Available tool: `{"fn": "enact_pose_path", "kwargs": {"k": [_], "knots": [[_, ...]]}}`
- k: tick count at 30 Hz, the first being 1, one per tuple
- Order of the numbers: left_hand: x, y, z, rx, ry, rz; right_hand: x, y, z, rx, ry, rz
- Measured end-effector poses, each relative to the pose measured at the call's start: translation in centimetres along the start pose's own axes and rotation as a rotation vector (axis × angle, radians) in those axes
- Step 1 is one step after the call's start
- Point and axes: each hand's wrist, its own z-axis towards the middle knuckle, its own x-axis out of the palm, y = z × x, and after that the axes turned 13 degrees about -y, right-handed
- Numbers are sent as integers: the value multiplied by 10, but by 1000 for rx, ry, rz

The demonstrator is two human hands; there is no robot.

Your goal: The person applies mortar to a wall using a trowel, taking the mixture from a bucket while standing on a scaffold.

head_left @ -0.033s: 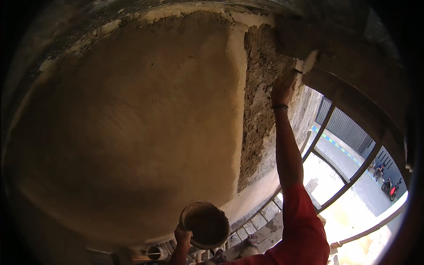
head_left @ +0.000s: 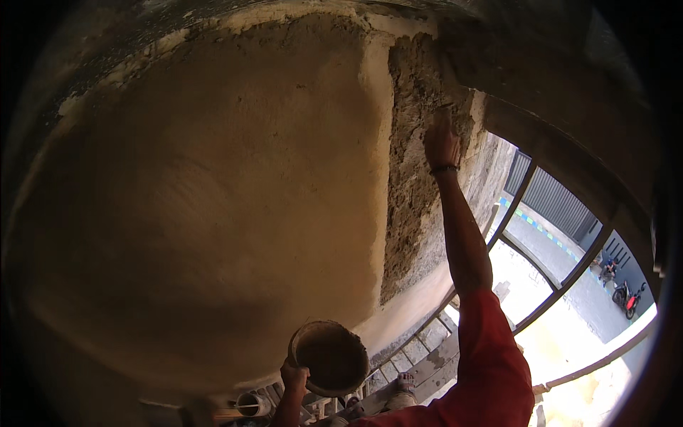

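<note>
My left hand (head_left: 294, 377) grips the rim of a round bucket (head_left: 311, 327) at the lower middle, its inside dark with what looks like mortar. My right arm, in a red sleeve, reaches up to a rough, unevenly plastered strip of wall (head_left: 409, 156). There my right hand (head_left: 442, 148) is closed round the handle of a trowel (head_left: 445, 112), whose blade is dim and mostly hidden against the wall. To the left spreads a broad, smoother plastered wall (head_left: 235, 178), bordered by a pale vertical band.
Wooden planks (head_left: 435, 368) run below me. A small pale bucket (head_left: 250, 404) stands at the bottom left. On the right, a barred opening (head_left: 530, 188) looks out on a bright street with a motorcycle (head_left: 627, 299) and a seated person (head_left: 609, 270). A dark beam crosses the upper right.
My right hand has moved left and slightly down with the trowel, from the pale edge by the opening onto the rough strip. The bucket stays almost in place in my left hand.
</note>
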Motion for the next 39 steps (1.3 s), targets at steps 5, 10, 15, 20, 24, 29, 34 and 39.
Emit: {"fn": "enact_pose_path", "kwargs": {"k": [5,10,15,20,24,29,34,39], "knots": [[-6,18,16,-24,16,-73,33,-37,-134,-258,-71,306],[6,19,13,-62,-18,-73,-1,-56,-164,376,204,676],[22,-12,-17,21,-31,-77,-50,-49,-133,561,322,921],[26,-45,-21,6,-3,-52,-111,-58,-187,369,884,813],[53,-77,-22,86,50,-92,-135,-87,-253,-103,1301,401],[84,-112,-20,201,229,43,-108,-103,-319,-655,1126,208],[95,-137,-26,319,368,33,-87,-65,-335,-672,1154,-10],[110,-148,-29,460,447,74,-102,-59,-354,-806,1244,-30]]}}
